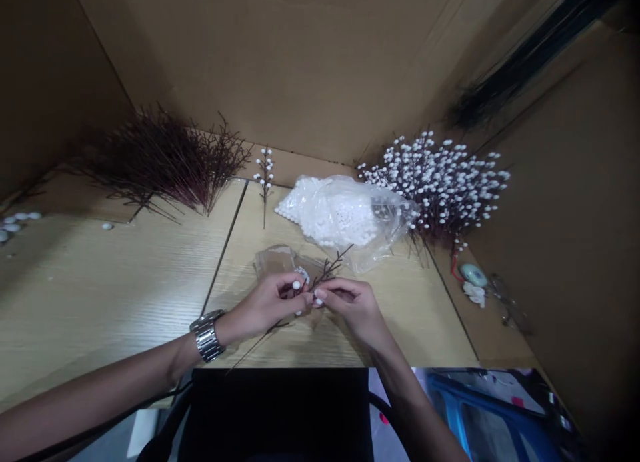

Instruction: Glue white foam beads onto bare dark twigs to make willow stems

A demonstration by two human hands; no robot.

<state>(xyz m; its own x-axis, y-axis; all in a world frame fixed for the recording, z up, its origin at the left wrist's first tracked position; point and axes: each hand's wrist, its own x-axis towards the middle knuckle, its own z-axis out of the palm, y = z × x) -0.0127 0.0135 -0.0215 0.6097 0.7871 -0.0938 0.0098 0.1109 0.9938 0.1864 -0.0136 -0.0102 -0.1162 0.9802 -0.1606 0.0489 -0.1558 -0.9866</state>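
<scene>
Near the front of the table, my left hand (pixel 273 303) is closed around a brown artificial twig (pixel 327 270), whose branched tip points up to the right and whose stem runs down to the left. My right hand (pixel 351 303) pinches a small white berry (pixel 319 301) against the twig, its fingertips meeting those of my left hand. Another white berry (pixel 297 285) shows at my left fingers. Just behind the hands lies a clear plastic box (pixel 274 259), partly covered by them. Beyond it rests a clear bag (pixel 345 212) full of white berries.
A pile of bare brown twigs (pixel 165 155) lies at the back left. One berried twig (pixel 265 175) lies beside the bag. Twigs with white berries (pixel 440 182) are heaped at the back right, near a pale green oval object (pixel 473 275). Cardboard walls (pixel 310 69) enclose the table.
</scene>
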